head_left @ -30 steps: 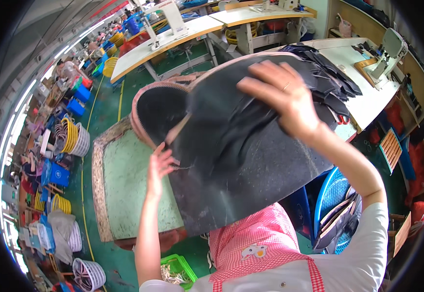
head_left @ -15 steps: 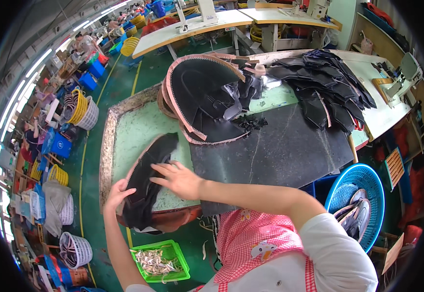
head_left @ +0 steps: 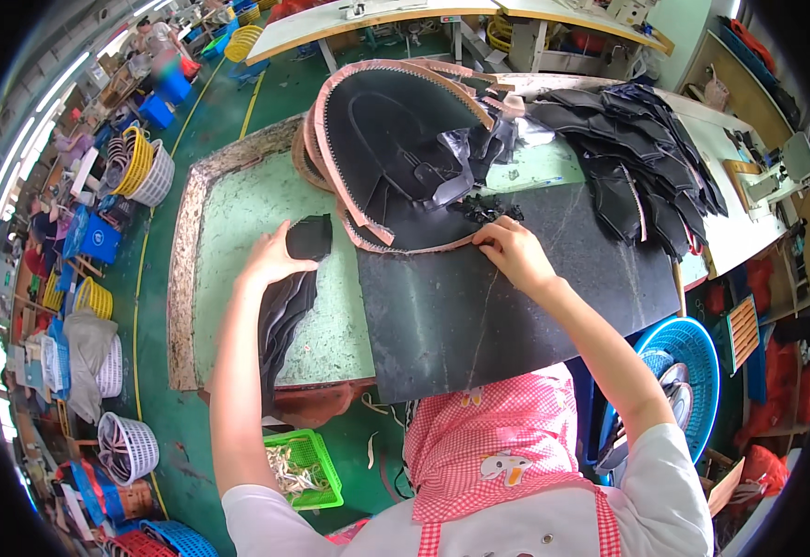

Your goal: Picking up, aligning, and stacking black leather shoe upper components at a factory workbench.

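A dark stack of cut black pieces, which look like shoe-upper parts, lies on the pale green left part of the table. My left hand curls around the left side of its far end, thumb across the top. Right of it, my right hand is pinched at the lower edge of a large curved black piece with a pinkish toothed rim. Close by its fingertips is a small heap of black bits. Whatever the pinch holds is too small to make out.
A dark board covers the table's middle. Overlapping black pieces lie at the far right. A blue basket stands at the right, and a green basket of scraps below the table. A white table stands beyond.
My right hand has left the black stack and moved right to the curved piece's edge by the bits. My left hand has shifted up to the stack's far end. The view has shifted slightly.
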The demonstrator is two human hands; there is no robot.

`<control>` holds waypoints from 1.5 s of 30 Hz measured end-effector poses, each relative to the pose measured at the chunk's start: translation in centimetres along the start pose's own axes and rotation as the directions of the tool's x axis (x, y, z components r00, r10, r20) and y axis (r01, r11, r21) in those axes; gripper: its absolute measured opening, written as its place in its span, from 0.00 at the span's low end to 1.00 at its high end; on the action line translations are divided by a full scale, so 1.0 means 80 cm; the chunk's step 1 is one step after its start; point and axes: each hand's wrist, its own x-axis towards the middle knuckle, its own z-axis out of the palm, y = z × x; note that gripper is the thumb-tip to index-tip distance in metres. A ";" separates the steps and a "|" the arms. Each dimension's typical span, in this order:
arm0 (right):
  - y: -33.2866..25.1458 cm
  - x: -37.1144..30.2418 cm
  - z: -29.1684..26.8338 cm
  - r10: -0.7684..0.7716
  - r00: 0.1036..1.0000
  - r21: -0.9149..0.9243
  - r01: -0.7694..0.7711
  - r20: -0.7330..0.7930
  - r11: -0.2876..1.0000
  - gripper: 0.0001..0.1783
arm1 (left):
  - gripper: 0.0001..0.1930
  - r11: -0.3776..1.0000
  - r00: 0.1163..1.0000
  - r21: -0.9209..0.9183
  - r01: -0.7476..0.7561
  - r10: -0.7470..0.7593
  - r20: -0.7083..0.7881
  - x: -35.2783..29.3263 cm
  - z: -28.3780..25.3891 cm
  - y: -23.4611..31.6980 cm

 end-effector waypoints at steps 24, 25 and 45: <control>-0.009 -0.061 -0.036 0.252 0.815 0.784 -0.575 0.522 0.236 0.10 | 0.38 0.942 0.959 -0.177 -0.285 0.280 -0.054 -0.139 0.067 0.229; -0.012 -0.061 -0.032 0.250 0.813 0.774 -0.579 0.526 0.256 0.10 | 0.36 0.919 0.928 -0.149 -0.366 0.348 -0.133 -0.134 0.078 0.230; -0.038 -0.024 0.005 0.306 0.802 0.649 -0.595 0.513 0.474 0.09 | 0.07 0.729 0.985 -0.664 -0.168 0.155 -0.079 -0.135 0.103 0.238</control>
